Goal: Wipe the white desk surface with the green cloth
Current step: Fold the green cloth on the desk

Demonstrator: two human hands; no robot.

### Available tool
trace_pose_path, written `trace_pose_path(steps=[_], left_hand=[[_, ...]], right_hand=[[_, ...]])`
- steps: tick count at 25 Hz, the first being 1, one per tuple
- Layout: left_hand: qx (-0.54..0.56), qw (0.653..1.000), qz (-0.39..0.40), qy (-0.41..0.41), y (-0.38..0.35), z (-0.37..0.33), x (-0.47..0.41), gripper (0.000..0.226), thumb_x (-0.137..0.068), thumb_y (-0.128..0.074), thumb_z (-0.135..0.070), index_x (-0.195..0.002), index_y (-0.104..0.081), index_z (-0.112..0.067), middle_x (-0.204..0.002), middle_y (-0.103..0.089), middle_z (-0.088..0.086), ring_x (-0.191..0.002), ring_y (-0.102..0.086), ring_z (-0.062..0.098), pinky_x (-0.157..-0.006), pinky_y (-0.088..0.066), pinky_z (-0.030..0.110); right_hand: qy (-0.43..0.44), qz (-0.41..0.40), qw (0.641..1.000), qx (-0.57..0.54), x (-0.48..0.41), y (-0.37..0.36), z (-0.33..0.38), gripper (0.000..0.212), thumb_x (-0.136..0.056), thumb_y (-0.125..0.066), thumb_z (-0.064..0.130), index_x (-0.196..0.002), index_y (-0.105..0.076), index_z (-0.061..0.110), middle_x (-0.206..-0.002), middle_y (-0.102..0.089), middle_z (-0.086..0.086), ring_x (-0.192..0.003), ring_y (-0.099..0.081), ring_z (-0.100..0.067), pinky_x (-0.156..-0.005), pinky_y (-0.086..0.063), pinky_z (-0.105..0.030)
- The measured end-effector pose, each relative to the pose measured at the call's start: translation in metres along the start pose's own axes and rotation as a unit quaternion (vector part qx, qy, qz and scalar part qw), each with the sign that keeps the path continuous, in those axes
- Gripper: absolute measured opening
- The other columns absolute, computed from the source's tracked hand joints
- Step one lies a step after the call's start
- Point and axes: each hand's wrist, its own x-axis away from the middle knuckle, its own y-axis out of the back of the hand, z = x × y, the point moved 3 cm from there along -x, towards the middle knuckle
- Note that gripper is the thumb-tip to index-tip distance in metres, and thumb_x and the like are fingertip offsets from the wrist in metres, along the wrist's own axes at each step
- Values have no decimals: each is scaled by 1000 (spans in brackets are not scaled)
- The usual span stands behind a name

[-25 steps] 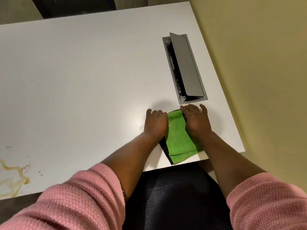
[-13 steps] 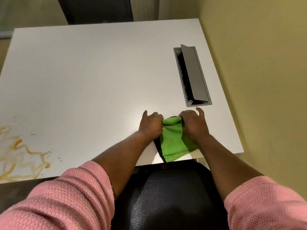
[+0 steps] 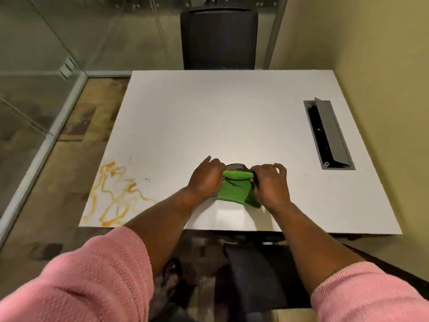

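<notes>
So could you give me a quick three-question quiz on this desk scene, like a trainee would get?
1. True or false: both hands grip the green microfibre cloth.
2. Which corner of the white rectangular desk carries the orange-yellow squiggly stain: A near left, B far right, C near right?
3. Fill in: the grey metal cable hatch set into the desk has its lid ____.

Key: 1 true, the left hand and right hand hold it between them. 2 A. 3 open.

Tabletop: smooth, matt white laminate. Cloth: soft green fabric with fine nap. Cable hatch: matt grey. Sleeves: pink knit.
</notes>
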Motion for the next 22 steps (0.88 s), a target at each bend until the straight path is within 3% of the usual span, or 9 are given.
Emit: trace_pose_path(steps=[7,15,19,22], left_hand=[[3,997,-68,-34,59,126,49,22,-93,-57,-1,-105,-74,-8,-103,-70,12,-105,-65,32,-127,-21,39],[8,989,-134,-57,83,202,85,26,-87,-63,5,-108,-73,-7,-103,-68,13,-104,-66,33,-126,-27,44],[-20,996,-73,-36,34,226,134,30,-83,-64,3,-110,-71,-9,-106,-69,10,-105,-68,32,-125,-31,50],[-55,997,-40,-43,-7,234,173,29,-78,-70,2,-105,-71,-9,-102,-69,12,-97,-69,37,-116,-41,55]], right_hand=[[21,58,998,32,-24,-29,148,60,-79,-66,10,-138,-60,18,-124,-67,-7,-126,-57,-29,-120,-20,-48],[74,-5,995,68,-41,-63,222,53,-74,-72,18,-126,-67,17,-114,-67,-5,-111,-62,-30,-107,-30,-46],[100,62,991,59,-1,-109,235,52,-71,-69,5,-122,-69,17,-109,-67,-7,-105,-63,-34,-108,-31,-48],[111,134,984,37,35,-143,236,48,-72,-66,15,-120,-69,19,-110,-67,-6,-108,-62,-33,-109,-28,-48]])
